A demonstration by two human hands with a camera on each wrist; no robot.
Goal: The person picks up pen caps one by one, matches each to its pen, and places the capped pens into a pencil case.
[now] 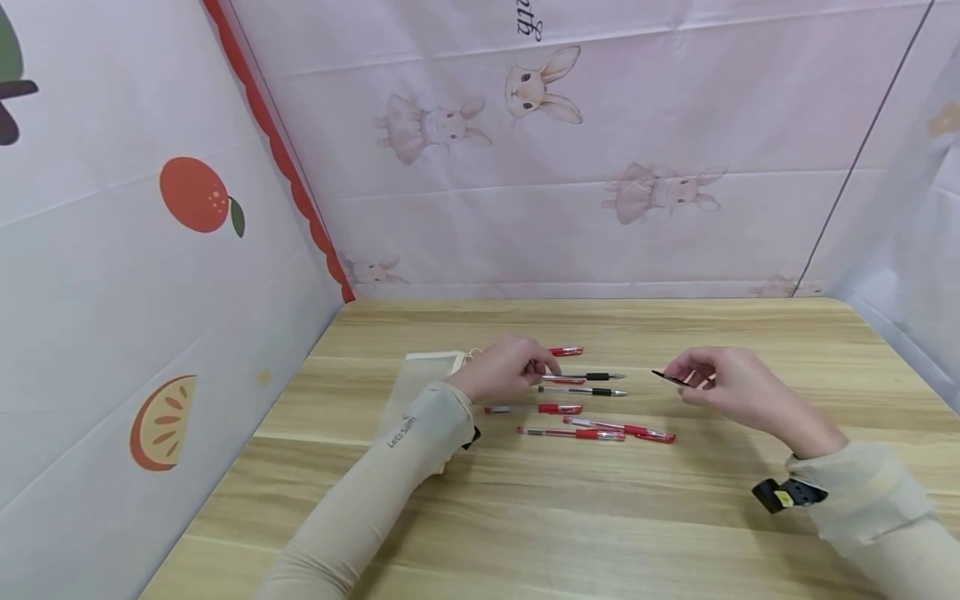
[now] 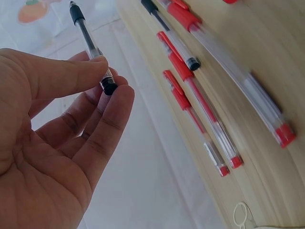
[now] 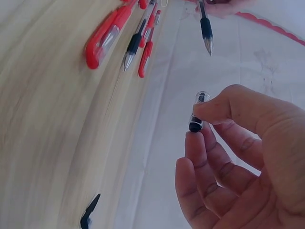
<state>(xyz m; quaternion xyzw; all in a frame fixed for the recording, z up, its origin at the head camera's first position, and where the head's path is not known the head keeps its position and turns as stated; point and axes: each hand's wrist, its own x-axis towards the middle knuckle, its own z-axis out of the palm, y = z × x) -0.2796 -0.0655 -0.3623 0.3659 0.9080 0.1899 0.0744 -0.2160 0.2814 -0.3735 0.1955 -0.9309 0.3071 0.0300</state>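
Note:
In the head view my left hand (image 1: 510, 367) holds an uncapped black gel pen (image 1: 597, 377) above the table, tip pointing right. The left wrist view shows thumb and fingers pinching this pen (image 2: 86, 38) near its black end plug. My right hand (image 1: 723, 383), apart from it on the right, pinches a clear pen cap (image 3: 200, 107) with a black end. The cap's open end faces the pen tip (image 3: 208, 45), with a gap between. A second uncapped black pen (image 1: 581, 391) lies on the table below the held one.
Several capped red pens (image 1: 555, 408) lie on the wooden table (image 1: 570, 525) around the black one. A pale pouch (image 1: 420, 379) with a cord loop lies partly under the left forearm. A small black piece (image 3: 88, 212) shows low in the right wrist view. Printed curtains stand behind and left.

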